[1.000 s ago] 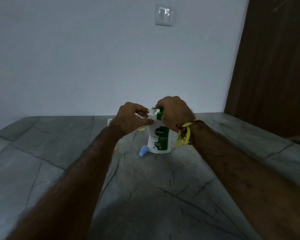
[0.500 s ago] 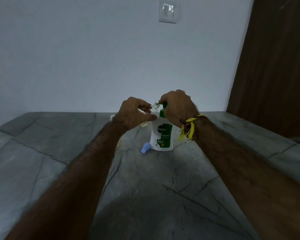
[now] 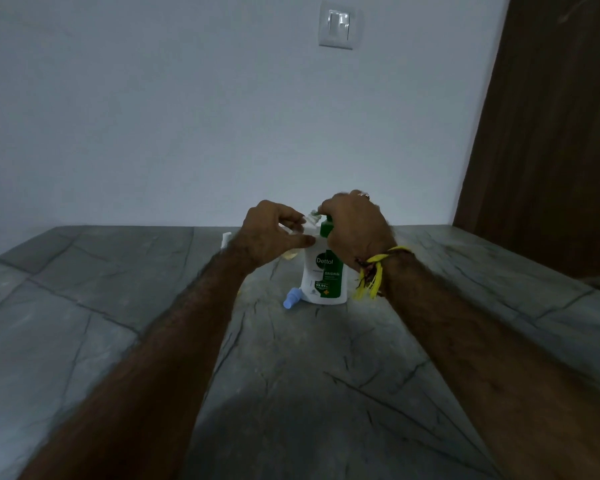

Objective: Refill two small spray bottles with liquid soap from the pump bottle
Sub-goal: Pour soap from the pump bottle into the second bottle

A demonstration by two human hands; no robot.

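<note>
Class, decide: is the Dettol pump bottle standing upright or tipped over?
Upright. The Dettol pump bottle stands base-down on the stone counter, label reading level, pump top under the right hand.

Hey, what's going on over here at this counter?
A person is working at a white and green soap bottle standing on the grey stone counter. The right hand is on its pump top, and the left hand pinches something small and white beside the nozzle. A light blue cap lies at the bottle's base.
</note>
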